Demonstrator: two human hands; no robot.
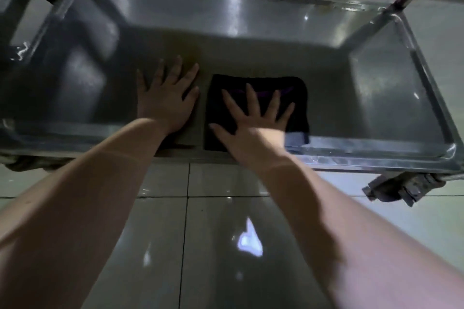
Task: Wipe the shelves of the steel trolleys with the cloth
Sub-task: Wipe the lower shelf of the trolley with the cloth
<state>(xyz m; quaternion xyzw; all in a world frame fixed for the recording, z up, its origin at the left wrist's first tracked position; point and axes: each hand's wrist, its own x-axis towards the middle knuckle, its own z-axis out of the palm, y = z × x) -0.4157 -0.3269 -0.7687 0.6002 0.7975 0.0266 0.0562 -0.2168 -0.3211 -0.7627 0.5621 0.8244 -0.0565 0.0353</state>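
Low shelf (326, 65) of a steel trolley, seen from above. My right hand (253, 125) lies flat on the folded dark cloth (297, 108), fingers (251, 99) straight and spread, so that the palm's pressure is shared across the whole pad and not bunched at one edge; nothing is pinched or gripped. The cloth sits on the shelf floor close to the front rim (364, 152), a little right of centre. My left hand (167, 100) rests open and flat on the bare steel just beside the cloth, apart from it. I judge it serves as a prop: it takes my weight as I lean down to so low a tray, and it steadies a trolley that stands on a castor (404, 188) over the tiled floor (213, 233). The raised rim keeps the cloth within the tray. The broad area to the right of the cloth looks the likeliest stretch to wipe next.
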